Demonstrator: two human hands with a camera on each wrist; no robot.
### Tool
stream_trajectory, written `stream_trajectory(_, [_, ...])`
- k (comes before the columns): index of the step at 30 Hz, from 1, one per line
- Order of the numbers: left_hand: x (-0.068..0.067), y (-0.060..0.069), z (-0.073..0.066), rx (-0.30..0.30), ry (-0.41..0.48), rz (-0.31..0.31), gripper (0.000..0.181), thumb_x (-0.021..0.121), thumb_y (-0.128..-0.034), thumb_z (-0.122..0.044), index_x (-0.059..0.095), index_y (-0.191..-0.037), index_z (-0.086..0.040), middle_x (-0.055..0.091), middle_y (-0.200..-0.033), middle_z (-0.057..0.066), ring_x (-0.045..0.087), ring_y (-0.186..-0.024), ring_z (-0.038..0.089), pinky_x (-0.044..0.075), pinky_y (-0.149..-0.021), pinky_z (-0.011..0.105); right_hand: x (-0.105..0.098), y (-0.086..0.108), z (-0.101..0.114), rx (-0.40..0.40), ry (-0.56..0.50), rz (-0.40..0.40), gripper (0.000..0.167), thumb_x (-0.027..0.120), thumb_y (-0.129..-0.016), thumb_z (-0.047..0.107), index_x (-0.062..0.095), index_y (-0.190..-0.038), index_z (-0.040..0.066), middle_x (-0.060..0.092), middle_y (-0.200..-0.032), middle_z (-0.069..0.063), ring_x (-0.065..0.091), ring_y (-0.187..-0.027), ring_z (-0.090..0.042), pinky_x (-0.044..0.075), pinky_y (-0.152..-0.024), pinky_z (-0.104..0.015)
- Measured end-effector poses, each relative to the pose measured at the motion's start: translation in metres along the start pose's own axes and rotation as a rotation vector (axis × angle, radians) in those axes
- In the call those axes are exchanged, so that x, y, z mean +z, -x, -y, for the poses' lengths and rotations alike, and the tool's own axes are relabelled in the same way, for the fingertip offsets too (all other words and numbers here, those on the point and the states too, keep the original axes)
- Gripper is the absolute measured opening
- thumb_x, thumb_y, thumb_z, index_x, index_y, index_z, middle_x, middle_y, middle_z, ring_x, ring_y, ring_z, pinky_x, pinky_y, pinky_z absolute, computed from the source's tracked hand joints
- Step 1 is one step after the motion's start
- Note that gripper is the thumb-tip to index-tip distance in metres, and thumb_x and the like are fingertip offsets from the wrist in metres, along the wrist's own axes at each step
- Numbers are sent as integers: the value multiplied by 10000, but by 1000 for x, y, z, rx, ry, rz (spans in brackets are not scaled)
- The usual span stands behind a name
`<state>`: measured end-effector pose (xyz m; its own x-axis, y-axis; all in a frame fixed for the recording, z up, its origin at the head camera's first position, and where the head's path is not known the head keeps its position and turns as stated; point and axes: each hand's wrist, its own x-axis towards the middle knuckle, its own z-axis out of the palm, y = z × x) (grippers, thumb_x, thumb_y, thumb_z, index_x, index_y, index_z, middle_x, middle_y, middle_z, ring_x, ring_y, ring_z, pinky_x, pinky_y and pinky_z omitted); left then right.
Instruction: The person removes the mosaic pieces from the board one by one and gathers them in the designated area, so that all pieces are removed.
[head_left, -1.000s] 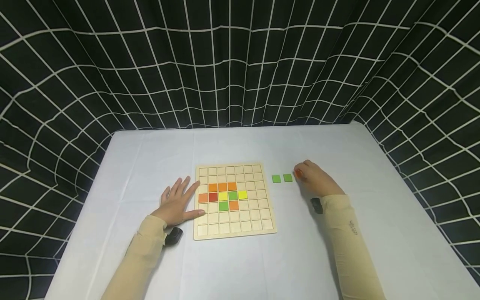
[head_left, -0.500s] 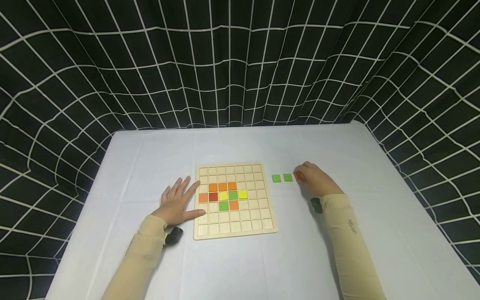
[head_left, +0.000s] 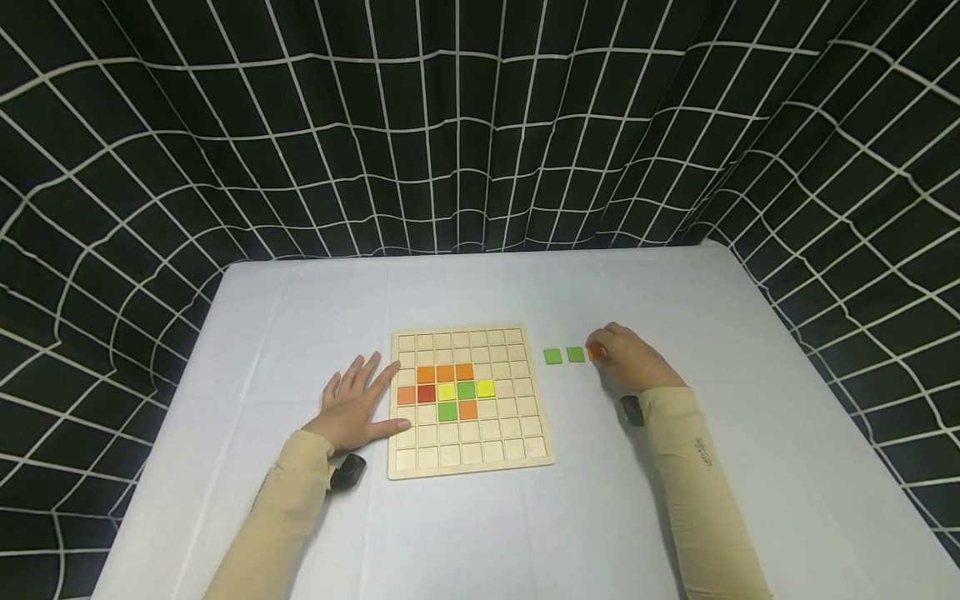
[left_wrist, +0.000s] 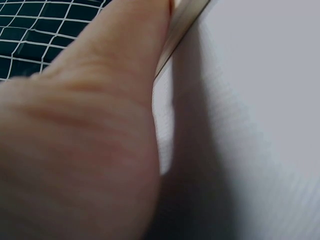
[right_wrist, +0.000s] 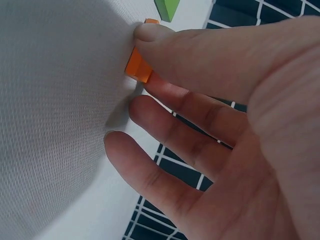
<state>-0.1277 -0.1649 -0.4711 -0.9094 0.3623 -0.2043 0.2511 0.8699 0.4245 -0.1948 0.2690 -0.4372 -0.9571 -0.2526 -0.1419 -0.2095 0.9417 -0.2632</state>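
A wooden grid board lies on the table, with square orange, red, yellow and green tiles in some of its cells. My left hand rests spread at the board's left side, thumb and forefinger over its edge. In the left wrist view, the base of that hand hides most of the board. Right of the board, my right hand pinches an orange tile between thumb and fingers, low against the tablecloth. Two green tiles, one nearer the board and one by the orange tile, complete a row.
A white cloth covers the table. Black curtains with a white grid stand behind it and along both sides. Each wrist wears a small black device, one on the left and one on the right.
The right hand has shifted very slightly, and a little more of the orange tile shows beside the green ones. My left hand and the board have stayed put.
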Motion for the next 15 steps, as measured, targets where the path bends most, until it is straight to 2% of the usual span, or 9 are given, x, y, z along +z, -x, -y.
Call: stream_trajectory(15, [2, -1, 1, -3, -4, -7, 946, 602, -825, -641, 166, -1543, -208, 46, -1606, 156, -12, -1461, 392, -7, -1123, 627, 0, 1, 1, 6, 4, -6, 245, 656, -884, 59, 655, -1129, 71, 611, -1076, -97, 574, -1039, -276, 467, -960, -486])
